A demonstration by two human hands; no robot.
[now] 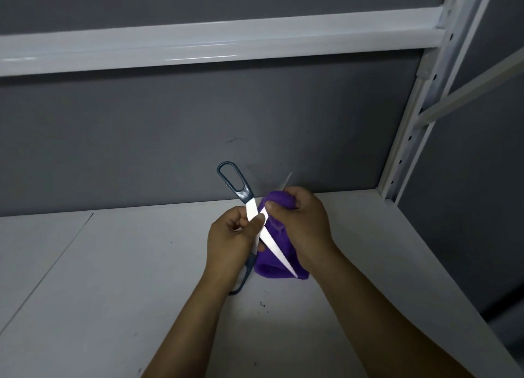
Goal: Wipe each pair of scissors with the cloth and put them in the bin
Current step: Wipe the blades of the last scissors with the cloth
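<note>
A pair of scissors (252, 207) with dark blue-grey handles and shiny blades is held spread wide open above the white shelf. My left hand (231, 241) grips it near the pivot, thumb on a blade. One handle loop points up and away, the other hangs below my left wrist. My right hand (304, 224) grips a purple cloth (272, 267) wrapped round one blade, whose tip sticks out above the fingers. The other blade lies across the cloth, pointing down to the right. No bin is in view.
A white shelf board (113, 278) lies under my hands, with a seam on the left and small dark specks. Behind it stands a grey back panel (170, 139). A white crossbeam (215, 46) runs overhead, and a perforated white upright (411, 128) stands at the right.
</note>
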